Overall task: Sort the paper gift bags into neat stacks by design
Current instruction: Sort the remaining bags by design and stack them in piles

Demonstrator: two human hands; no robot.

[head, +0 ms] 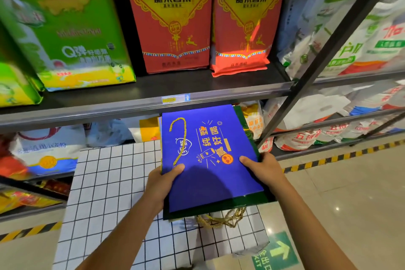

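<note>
Head view, single cam. I read both hands on one stack of flat paper gift bags, held above the bench (105,182), which is covered w/ a white sheet printed in a thin black square grid.

Top item: blue gift bag (210,160), rectangular, matte paper, folded flat, orange line graphics and characters on its face. A twisted gold cord handle (180,138) lies in a hook shape across its left part.

Under it: dark green gift bag (219,206), same flat rectangular form, showing as a border along the near and right edges of the blue one. Its braided gold cords (221,219) hang bunched off the near edge, over the grid sheet. More bag edges show at the stack's far-left corner; count unclear.

Left hand (162,182): grip pinching the stack's left edge, thumb flat on the blue face, fingers underneath, out of sight.
Right hand (260,171): grip pinching the right edge, thumb on top, fingers below.

Behind: dark metal shelf (197,90) w/ a price tag strip on its front lip. On it stand 2 red rice packs (175,17) w/ yellow diamond emblems, and a glossy green pack (72,28) to their left. White plastic sacks (328,28) fill the right-hand rack. Floor: glossy beige tile w/ yellow-black hazard tape (339,155).
</note>
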